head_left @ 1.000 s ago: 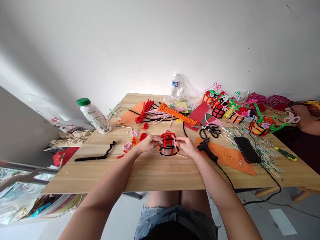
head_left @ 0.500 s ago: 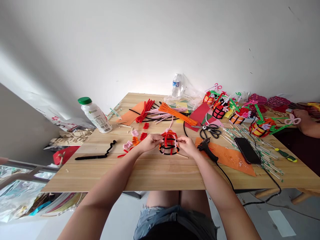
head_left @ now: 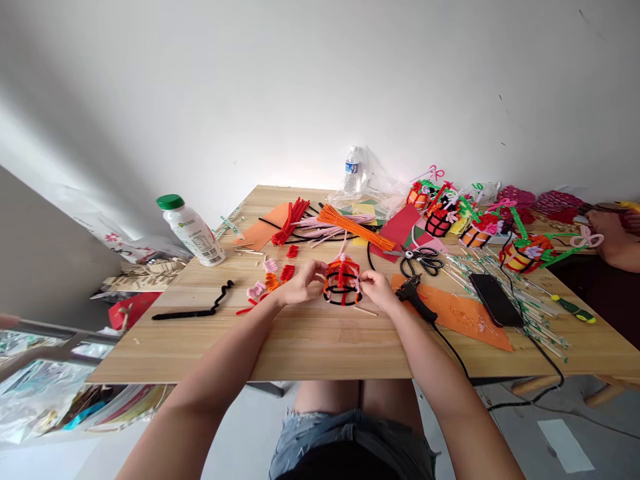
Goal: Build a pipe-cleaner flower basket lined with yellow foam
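Observation:
A small basket of red, orange and black pipe cleaners (head_left: 342,283) stands on the wooden table (head_left: 320,347) in front of me. My left hand (head_left: 300,285) grips its left side with curled fingers. My right hand (head_left: 377,288) pinches its right side. A pink pipe cleaner sticks up from the basket's top. Small pink, red and orange curled pieces (head_left: 270,277) lie just left of my left hand.
A black glue gun (head_left: 416,299) with its cord lies on orange paper right of my hand, near scissors (head_left: 423,257) and a phone (head_left: 494,291). Pipe cleaner bundles (head_left: 350,227), finished baskets (head_left: 450,217), two bottles (head_left: 193,231) and another person's hand (head_left: 613,233) are around.
The basket has turned upright between my hands and moved slightly away from me. Both hands have stayed on its sides.

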Demonstrator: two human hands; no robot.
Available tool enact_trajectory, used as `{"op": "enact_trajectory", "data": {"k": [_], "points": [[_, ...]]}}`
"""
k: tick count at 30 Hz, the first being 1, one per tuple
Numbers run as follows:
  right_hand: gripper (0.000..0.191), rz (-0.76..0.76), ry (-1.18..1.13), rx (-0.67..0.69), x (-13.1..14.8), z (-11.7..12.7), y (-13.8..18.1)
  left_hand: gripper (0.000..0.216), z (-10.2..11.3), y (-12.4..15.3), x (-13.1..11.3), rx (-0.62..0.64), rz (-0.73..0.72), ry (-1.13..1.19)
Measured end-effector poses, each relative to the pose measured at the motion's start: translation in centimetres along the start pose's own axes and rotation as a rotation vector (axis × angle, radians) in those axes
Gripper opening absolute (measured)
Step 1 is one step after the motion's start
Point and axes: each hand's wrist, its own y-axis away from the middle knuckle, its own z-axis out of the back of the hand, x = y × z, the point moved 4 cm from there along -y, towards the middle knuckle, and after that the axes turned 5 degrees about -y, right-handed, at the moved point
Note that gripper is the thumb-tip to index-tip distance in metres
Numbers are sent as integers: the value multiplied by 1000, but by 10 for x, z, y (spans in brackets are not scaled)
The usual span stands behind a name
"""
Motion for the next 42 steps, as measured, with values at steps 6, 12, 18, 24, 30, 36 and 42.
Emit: {"op": "enact_trajectory", "data": {"k": [6,12,18,24,30,36,42], "points": [[6,25,8,17,-2,1,0,37,-4,-4,5,-41,-39,-96],[11,20,14,35,-6,1,-1,28,-1,-8,-1,-15,-101,-191],[9,86,26,32,7,2,3,29,-4,-5,-2,-38,-116,-277],[3,222,42,52,24,1,7,19,-9,-2,-19,-145,-337,-391],[7,434,196,98,24,4,9,14,-13,3,-33,-101,-527,-536],[13,537,383,51,27,8,8,26,-17,0,-24,-116,-550,-572],[18,343,183,66,29,2,8,32,-19,-6,-12,-132,-466,-561]]}}
